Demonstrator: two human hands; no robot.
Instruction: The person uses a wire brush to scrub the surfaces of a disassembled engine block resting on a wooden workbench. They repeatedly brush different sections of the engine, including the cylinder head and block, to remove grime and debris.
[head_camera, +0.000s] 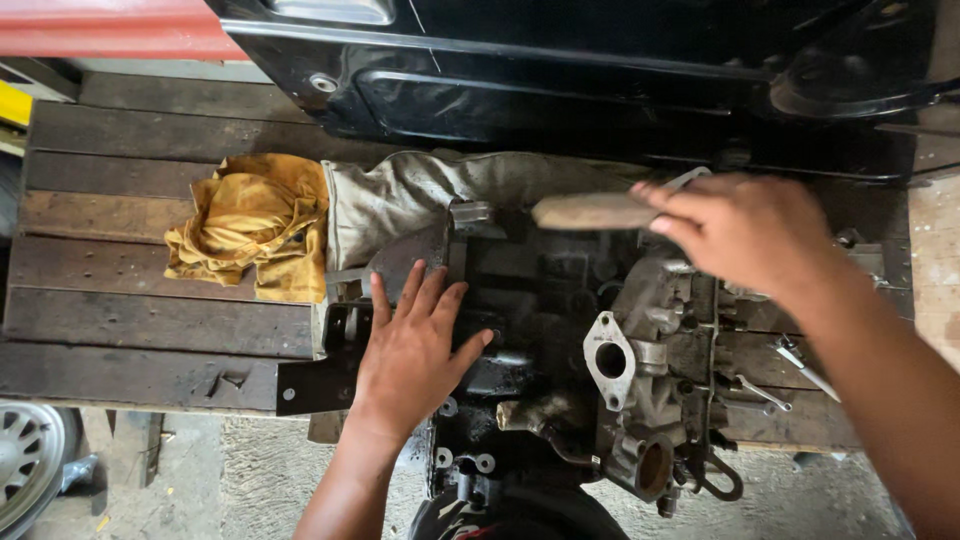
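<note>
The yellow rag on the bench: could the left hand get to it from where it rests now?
Probably yes. The left hand lies flat on the dark engine block, and the yellow rag sits just up and to its left on the wooden bench. Only a grey cloth lies nearby, not across the way.

engine block (560, 350) on wooden bench (140, 320) | rags (250, 225) left of it | wrenches (790, 375) right — car body (560, 70) behind
</note>
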